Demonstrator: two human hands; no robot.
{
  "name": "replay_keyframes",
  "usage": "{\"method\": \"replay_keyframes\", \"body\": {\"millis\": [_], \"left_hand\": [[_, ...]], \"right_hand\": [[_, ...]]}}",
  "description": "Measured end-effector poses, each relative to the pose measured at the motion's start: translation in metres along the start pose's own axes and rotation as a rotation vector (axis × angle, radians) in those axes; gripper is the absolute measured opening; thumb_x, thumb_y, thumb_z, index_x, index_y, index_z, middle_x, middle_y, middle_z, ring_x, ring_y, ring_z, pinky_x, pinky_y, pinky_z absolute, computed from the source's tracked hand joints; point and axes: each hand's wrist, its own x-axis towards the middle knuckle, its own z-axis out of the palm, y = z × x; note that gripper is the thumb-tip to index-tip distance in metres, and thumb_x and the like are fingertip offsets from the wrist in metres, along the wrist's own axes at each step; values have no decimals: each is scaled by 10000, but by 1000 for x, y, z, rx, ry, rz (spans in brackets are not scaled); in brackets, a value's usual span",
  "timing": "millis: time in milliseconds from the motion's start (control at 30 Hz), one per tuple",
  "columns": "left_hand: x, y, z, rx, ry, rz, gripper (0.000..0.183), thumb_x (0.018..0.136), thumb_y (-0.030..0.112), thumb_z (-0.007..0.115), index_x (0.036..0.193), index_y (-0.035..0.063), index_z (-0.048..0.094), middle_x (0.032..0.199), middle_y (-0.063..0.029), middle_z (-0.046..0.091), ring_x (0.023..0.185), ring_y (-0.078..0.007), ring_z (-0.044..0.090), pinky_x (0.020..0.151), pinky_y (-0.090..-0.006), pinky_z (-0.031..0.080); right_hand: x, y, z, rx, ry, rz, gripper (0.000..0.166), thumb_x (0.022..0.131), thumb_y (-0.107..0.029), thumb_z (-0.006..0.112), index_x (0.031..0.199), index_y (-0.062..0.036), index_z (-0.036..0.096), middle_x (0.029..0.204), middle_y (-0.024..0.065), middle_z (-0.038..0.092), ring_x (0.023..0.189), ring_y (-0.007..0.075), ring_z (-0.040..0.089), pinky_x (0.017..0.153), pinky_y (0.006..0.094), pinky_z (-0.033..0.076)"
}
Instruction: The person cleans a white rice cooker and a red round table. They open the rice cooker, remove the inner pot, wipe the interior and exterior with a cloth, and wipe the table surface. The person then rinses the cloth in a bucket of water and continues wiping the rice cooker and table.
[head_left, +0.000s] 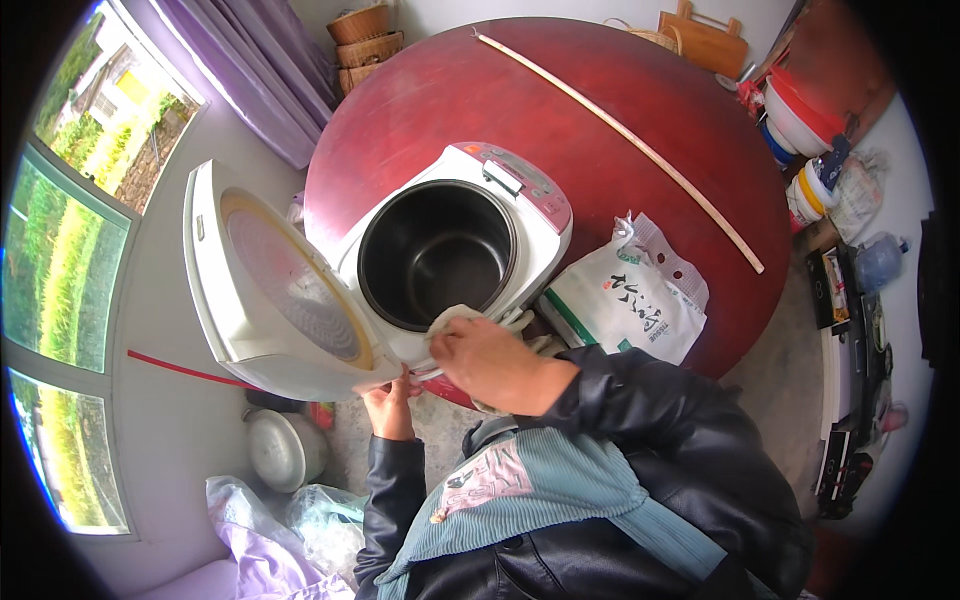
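A white rice cooker (544, 266) with a pink control panel stands on the red round table, its lid (281, 277) raised toward the left. Its dark inner pot (439, 255) looks empty. My right hand (487, 360) presses a bunched pale cloth (457, 315) to the cooker's near rim, beside the pot. At the near lower corner of the lid, by the hinge side, my left hand (390, 401) grips the cooker's edge; some of its fingers are hidden behind the casing.
Right of the cooker lies a white tissue pack (630, 300) bearing writing. A long pale stick (630, 142) lies across the red round table (420, 97). A metal pot (285, 450) and plastic bags (326, 521) are on the floor at left. Stacked baskets (367, 49) stand behind the table.
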Motion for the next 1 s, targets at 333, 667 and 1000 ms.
{"method": "replay_keyframes", "body": {"millis": [333, 667, 1000], "left_hand": [[-3, 5, 4, 10, 52, 8, 172, 876, 132, 693, 909, -19, 620, 761, -69, 625, 596, -142, 602, 528, -242, 492], [-1, 4, 4, -30, 32, 27, 129, 871, 99, 679, 921, -10, 634, 816, -77, 629, 619, -148, 615, 530, -241, 501], [-1, -2, 7, -19, 46, 26, 129, 874, 93, 679, 915, -19, 628, 828, -81, 633, 628, -160, 626, 548, -257, 512]], "right_hand": [[-33, 42, -49, -12, 3, 75, 229, 763, -59, 567, 985, -1, 556, 732, 102, 597, 808, 255, 612, 645, 339, 520], [-9, 90, -64, -233, 205, 335, 281, 788, 4, 521, 1064, 56, 525, 741, 177, 626, 782, 315, 618, 630, 402, 519], [30, 125, -20, -520, -44, 362, 509, 780, -19, 552, 1258, 144, 486, 637, 142, 642, 628, 291, 641, 686, 358, 531]]}}
